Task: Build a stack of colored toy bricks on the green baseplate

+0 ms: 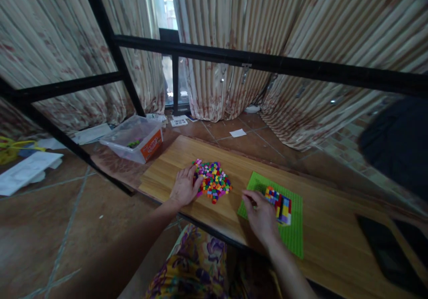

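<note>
A loose pile of small multicoloured toy bricks (216,180) lies on the wooden table. My left hand (184,186) rests palm down at the pile's left edge, thumb apart from the fingers and fingertips touching the bricks. To the right is a green studded baseplate (296,241), with a block of joined bricks (284,207) in rows of red, blue, yellow, white and other colours. My right hand (261,214) hovers over the baseplate's left part, thumb and fingers pinched together. Whatever sits between those fingertips is too small to make out.
A clear plastic box (129,145) with an orange label stands beyond the table's left end. Two dark flat devices (384,245) lie at the right. A black metal frame (214,53) crosses in front of the curtains (227,13). White foam pieces (28,172) lie on the tiled floor.
</note>
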A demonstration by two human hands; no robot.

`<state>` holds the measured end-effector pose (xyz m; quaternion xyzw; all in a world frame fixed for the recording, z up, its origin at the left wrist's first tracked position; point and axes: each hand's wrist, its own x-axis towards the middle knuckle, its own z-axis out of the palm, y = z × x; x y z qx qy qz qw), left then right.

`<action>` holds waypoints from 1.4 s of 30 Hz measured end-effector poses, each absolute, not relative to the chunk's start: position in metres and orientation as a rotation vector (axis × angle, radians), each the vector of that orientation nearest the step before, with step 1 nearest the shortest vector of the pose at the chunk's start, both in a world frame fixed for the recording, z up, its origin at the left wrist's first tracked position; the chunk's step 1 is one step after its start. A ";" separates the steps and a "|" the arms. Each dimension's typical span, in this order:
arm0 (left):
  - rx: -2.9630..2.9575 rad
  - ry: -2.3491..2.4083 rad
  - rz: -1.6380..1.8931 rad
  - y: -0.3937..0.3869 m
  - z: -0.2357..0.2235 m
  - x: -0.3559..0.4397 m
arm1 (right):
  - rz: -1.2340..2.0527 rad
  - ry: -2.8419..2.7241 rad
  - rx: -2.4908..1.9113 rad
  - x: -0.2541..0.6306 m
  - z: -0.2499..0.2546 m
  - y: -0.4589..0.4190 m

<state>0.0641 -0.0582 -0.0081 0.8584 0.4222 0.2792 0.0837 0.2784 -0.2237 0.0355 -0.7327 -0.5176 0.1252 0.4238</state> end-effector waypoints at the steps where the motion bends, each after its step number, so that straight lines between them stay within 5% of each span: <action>1: 2.558 1.263 0.830 -0.058 -0.008 0.064 | 0.322 -1.328 -1.843 0.273 0.032 -0.219; 28: 2.500 1.256 0.857 -0.057 -0.007 0.062 | 0.161 -1.667 -2.059 0.205 0.040 -0.096; 42: 2.551 1.250 0.869 -0.053 -0.010 0.061 | 0.844 -0.379 -1.295 0.289 0.050 -0.235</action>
